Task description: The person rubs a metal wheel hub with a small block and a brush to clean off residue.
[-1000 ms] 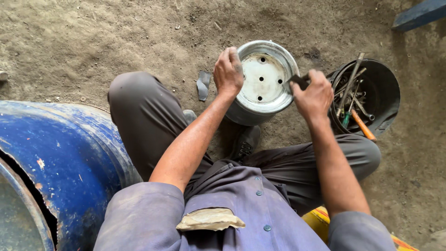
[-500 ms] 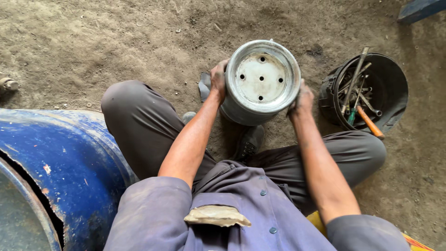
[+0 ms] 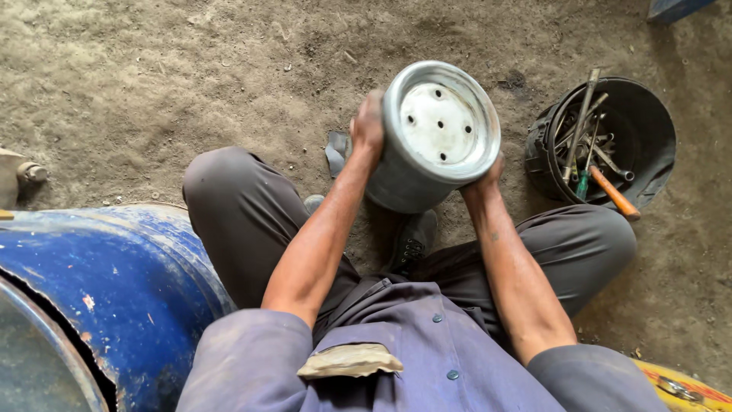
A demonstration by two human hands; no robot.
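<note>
Metal drum (image 3: 431,141), pale grey and round, lifted clear of the dirt floor (image 3: 191,76) and tilted, its flat end with a ring of small holes turned up toward the camera. Clamped between both hands out in front of the knees. Left hand (image 3: 368,126) pressed flat against the drum's left wall, fingers wrapped round the side, grip closed on it. Right hand (image 3: 488,174) tucked under the lower right rim, mostly hidden behind the drum, grip closed on that edge too. Just right of the drum, apart from it, stood a black bucket (image 3: 648,137) on the floor, crammed with long metal tools and one orange-handled tool (image 3: 614,192) poking over its rim. Lay beside the left hand on the ground a small dark scrap (image 3: 335,151). Filled the lower left corner a big blue barrel (image 3: 114,290), paint scuffed and chipped. Showed at bottom right a yellow object (image 3: 686,385), too cropped to tell what.
</note>
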